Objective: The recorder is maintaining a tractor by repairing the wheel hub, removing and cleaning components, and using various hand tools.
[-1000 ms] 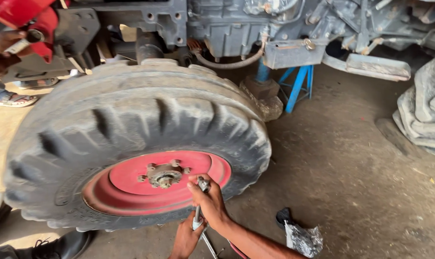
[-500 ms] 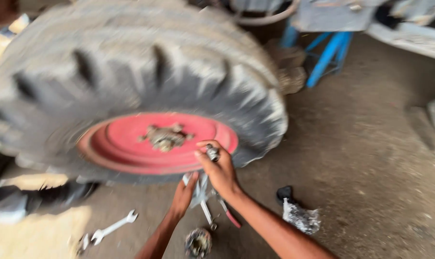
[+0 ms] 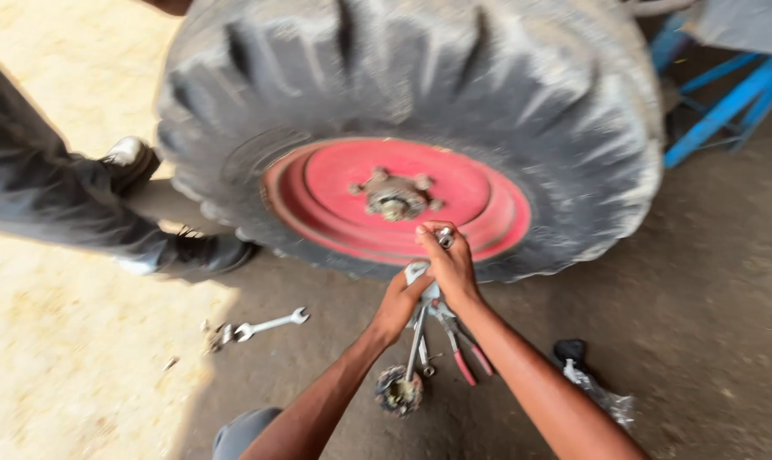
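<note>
Bare, dusty ground (image 3: 727,281) fills the view, sunlit and sandy toward nine o'clock and shaded grey-brown elsewhere, with a blue metal stand (image 3: 714,111) at two o'clock. Lying flat on this ground is a big tractor tyre (image 3: 454,94) with deep, worn lugs, dust-grey, around a red wheel rim (image 3: 480,200) whose dished face carries a rusty, greasy hub (image 3: 394,198) ringed by stud stubs. At the rim's six o'clock edge the person's right hand (image 3: 450,264) is closed, its fingertips pinching a small silvery metal piece (image 3: 444,238) just above the red lip; blur hides what kind of piece it is. Directly at seven o'clock from it, the left hand (image 3: 399,298) curls shut around the top of a bunch of hand tools (image 3: 429,319) that hang down from the grip: a slim steel spanner shaft and red-handled pliers (image 3: 467,358) splayed toward five o'clock. Below them on the ground sits a dirty round part (image 3: 399,390), dark and crusted. An open-ended spanner (image 3: 267,325) lies on the ground at eight o'clock from the hands, well apart. Another person's dark trouser leg and shoe (image 3: 207,251) rest against the tyre at nine o'clock. A crumpled clear plastic bag (image 3: 599,393) with a dark cloth lies at four o'clock.
</note>
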